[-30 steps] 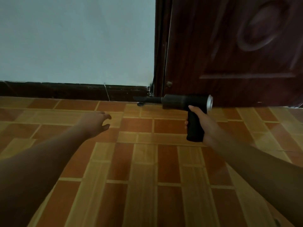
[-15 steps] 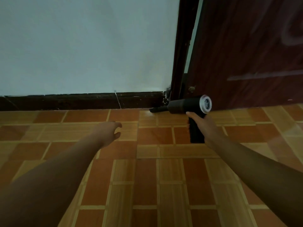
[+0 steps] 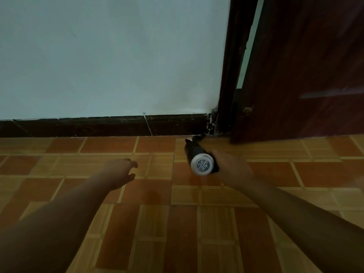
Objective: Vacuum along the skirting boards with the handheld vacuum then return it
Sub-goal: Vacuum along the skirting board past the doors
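Change: half a second ago the handheld vacuum [image 3: 194,151] was seen side-on, its nozzle pointing left along the wall. It has now swung round, so its back end faces the camera and its nozzle points away towards the corner.
Vacuum: a dark, short-barrelled body with a round white rear cap [image 3: 202,164] that has a vented grille. It is held low over the floor, just in front of the skirting board [image 3: 98,127].
Nozzle: the dark nozzle [image 3: 197,138] reaches the foot of the skirting board where it meets the door frame [image 3: 228,75]. The frame is too blurred to tell whether it touches.
Right hand: the right hand [image 3: 232,168] grasps the vacuum from the right side, its fingers wrapped round the grip. The grip itself is almost wholly hidden by the hand.
Left hand: the left hand [image 3: 120,170] is released and holds nothing, with fingers loosely spread and slightly bent. It hovers over the floor, well to the left of the vacuum.
Skirting board: a dark strip along the bottom of a pale blue-grey wall [image 3: 118,56], with a thin light line crossing it.
Door: a dark reddish wooden door [image 3: 305,75] stands ajar at the right, with a narrow light gap between it and the frame.
Floor: orange and tan tiles [image 3: 177,213] in a block pattern, and both bare forearms reach out over them.
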A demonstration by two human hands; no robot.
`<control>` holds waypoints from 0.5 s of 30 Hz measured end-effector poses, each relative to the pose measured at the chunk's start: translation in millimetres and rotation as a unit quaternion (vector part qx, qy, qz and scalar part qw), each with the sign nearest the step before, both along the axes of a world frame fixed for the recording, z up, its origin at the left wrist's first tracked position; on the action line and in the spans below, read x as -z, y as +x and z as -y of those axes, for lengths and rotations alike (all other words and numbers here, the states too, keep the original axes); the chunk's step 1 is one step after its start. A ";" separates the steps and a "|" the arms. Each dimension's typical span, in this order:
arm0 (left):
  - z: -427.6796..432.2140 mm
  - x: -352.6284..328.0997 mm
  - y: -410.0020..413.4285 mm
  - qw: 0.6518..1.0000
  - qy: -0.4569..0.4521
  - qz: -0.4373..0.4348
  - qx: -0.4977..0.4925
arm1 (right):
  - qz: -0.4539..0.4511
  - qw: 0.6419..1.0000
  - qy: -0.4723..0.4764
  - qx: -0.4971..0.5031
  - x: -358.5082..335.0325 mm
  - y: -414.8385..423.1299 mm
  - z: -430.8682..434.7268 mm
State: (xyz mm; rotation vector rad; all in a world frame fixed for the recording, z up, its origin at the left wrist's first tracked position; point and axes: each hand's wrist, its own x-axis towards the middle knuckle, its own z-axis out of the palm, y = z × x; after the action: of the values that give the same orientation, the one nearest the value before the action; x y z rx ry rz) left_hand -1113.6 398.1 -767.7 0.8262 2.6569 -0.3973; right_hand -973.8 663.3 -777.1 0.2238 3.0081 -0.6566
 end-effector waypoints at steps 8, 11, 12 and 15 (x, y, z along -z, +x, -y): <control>11.2 42.9 -26.9 0.999 0.016 0.020 0.028 | -0.006 0.986 0.149 -0.071 27.2 -28.7 28.0; 26.3 54.1 -44.5 0.998 0.032 0.036 0.030 | 0.005 0.984 0.172 -0.052 31.2 -32.5 38.4; 31.8 56.3 -51.1 0.998 0.034 0.041 0.033 | 0.009 0.984 0.175 -0.044 33.3 -32.9 42.6; 47.4 59.4 -71.7 0.997 0.033 0.050 0.056 | 0.018 0.982 0.186 -0.021 37.6 -34.9 57.8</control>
State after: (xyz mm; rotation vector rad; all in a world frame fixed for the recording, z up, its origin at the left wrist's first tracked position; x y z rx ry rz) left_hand -1185.3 350.7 -827.1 0.9913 2.5516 -0.2887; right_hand -1008.7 605.5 -814.8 0.1823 3.0639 -0.0786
